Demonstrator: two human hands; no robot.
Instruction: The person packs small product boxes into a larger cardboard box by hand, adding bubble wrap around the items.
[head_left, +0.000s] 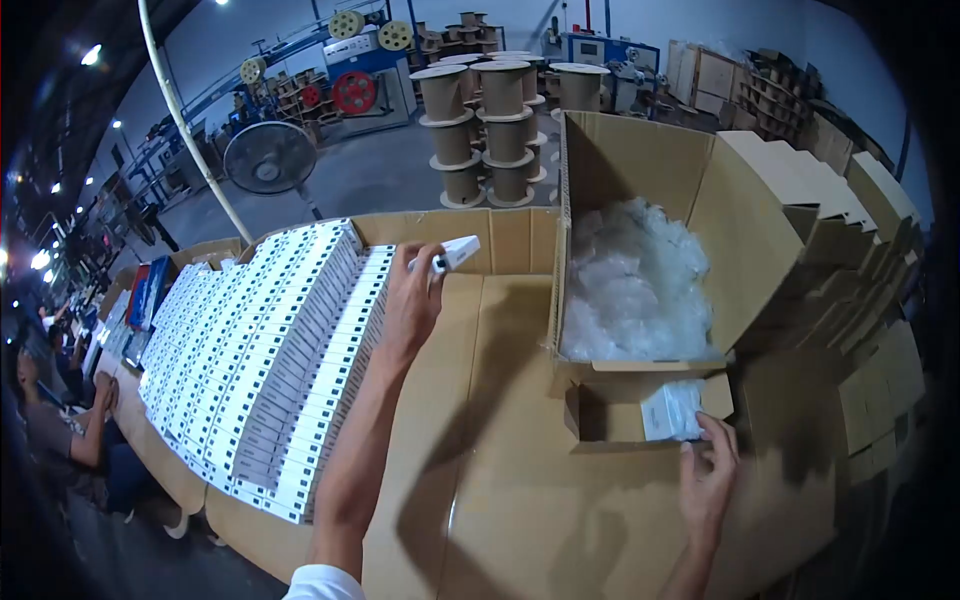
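Observation:
My left hand [412, 305] is closed on a small white box [460, 252], just past the far end of the stacked rows. These rows of matching white boxes [250, 360], with small dark marks on their ends, cover the left of the table. My right hand [708, 475] is at the front right rim of a small open carton [600, 447], fingers over the edge and thumb outside. Inside that carton, at its right, lies a white box [660, 413] partly covered by a clear plastic bag [685, 405], close to my right fingertips.
A large open cardboard box [640, 150] of clear plastic bags [635, 280] stands behind the small carton. Folded cartons [800, 190] are stacked at the right. A fan [268, 158] and stacked spools [450, 140] stand beyond the table. Another person [75, 430] sits at the left.

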